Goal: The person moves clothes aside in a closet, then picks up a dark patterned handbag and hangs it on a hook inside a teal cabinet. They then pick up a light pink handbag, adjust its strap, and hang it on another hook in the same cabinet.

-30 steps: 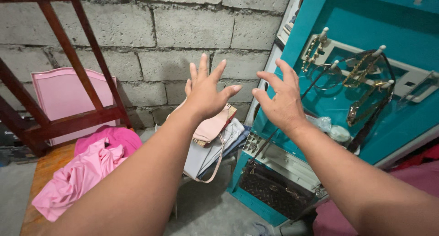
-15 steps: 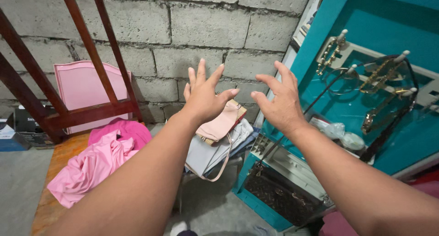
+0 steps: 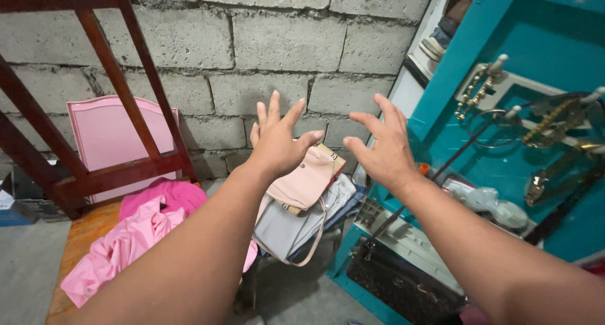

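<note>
Head view: both open hands, left hand and right hand, sank slightly.

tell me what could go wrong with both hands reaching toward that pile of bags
The pale pink handbag sits tilted atop the grey bag; a nudge from the open left hand might slide it off. The right hand is close to the dark strap hanging on the teal door and could snag it.

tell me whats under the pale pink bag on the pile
Under the pale pink bag lies a grey bag over folded blue cloth. Whatever supports the pile is covered.
</note>
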